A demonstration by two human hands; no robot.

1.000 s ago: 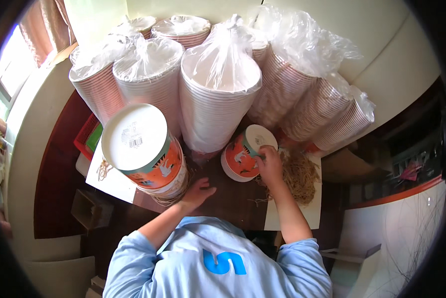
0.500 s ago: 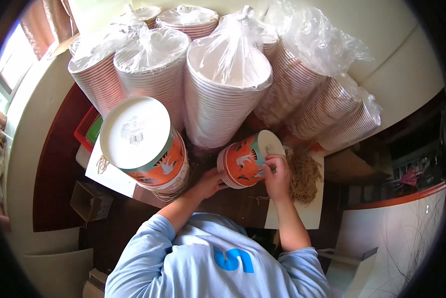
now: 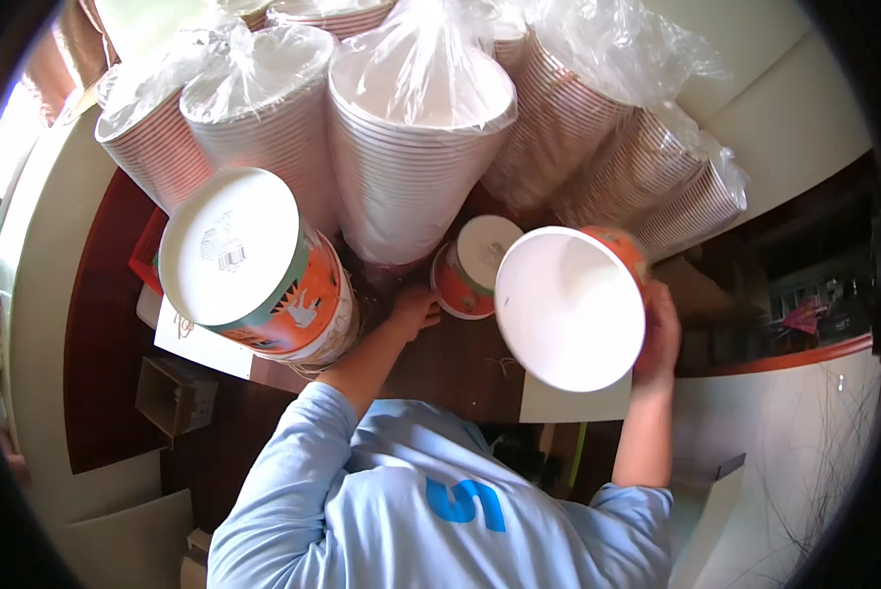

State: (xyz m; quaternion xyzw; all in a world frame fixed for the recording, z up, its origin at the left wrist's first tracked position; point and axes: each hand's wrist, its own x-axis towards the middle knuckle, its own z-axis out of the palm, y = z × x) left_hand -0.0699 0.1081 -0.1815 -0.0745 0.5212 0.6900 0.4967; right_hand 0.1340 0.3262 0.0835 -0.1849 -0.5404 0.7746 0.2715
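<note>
In my right hand (image 3: 660, 329) is an orange paper bucket (image 3: 570, 309), tilted so its white inside shows. My right fingers go behind its outer wall and are partly hidden. A smaller-looking upturned orange and green paper bucket (image 3: 452, 285) rests on the table, pale base up. Beside its rim is my left hand (image 3: 418, 312), fingers loosely extended and holding nothing I can see; whether they touch the rim I cannot tell. Left of that hand stands a tall stack of upturned buckets (image 3: 303, 304) with a white base on top.
Behind my hands stand several tall stacks of white paper buckets (image 3: 416, 167) in clear plastic bags. A white sheet (image 3: 573, 401) lies under the held bucket, another (image 3: 200, 344) at left. A small cardboard box (image 3: 175, 398) sits lower left, and a red basket (image 3: 146, 257) behind the tall stack.
My right hand has lifted a bucket off the small stack and swung it right, mouth now turned up toward me. My left hand stays low by the remaining bucket. The whole view has shifted slightly.
</note>
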